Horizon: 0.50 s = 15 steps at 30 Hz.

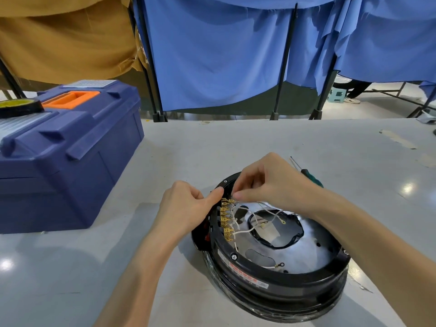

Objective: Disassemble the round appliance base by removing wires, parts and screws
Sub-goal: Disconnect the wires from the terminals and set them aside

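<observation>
A round black appliance base [278, 279] lies on the grey table, its shiny metal inner plate [304, 251] facing up. A row of brass spade connectors [227, 220] with thin white wires [245, 228] runs along its left inner rim. My left hand [186, 208] grips the base's left rim, thumb pressed near the top of the connector row. My right hand [262, 185] reaches over the far rim and pinches the topmost connector between its fingertips. Loose ring terminals [280, 264] lie on the plate.
A big blue toolbox [70, 156] with an orange handle stands at the left, a roll of tape [18, 107] on its lid. A green-handled screwdriver [306, 173] lies just behind the base. Blue and tan curtains hang beyond the table's far edge.
</observation>
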Available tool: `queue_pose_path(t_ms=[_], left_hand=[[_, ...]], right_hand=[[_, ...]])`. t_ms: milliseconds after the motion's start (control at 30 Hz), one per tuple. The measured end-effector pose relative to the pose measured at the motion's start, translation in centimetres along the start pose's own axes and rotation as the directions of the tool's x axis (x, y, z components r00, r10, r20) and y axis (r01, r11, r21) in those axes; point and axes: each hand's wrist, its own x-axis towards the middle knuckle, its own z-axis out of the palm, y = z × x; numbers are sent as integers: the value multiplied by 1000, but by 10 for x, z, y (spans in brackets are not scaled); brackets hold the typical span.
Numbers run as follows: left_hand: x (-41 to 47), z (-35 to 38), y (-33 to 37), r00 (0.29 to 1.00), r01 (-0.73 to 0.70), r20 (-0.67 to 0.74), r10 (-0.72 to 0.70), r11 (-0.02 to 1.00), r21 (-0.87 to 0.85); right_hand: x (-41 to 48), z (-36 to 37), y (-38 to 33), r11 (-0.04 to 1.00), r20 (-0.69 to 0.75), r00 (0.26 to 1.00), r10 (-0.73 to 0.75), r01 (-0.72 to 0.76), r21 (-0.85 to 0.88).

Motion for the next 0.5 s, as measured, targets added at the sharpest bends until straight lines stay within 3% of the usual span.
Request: queue_pose_path(t_ms=[100,500], left_hand=[[-3,-1,-1,1000,-8,29,9,1000,-8],[-7,9,-2,995,-57,-79,56,998,-13]], right_hand=[[-7,9,-6,999,116,992,46,-45,-7],[9,19,-10,974,218,949,227,-224,-35]])
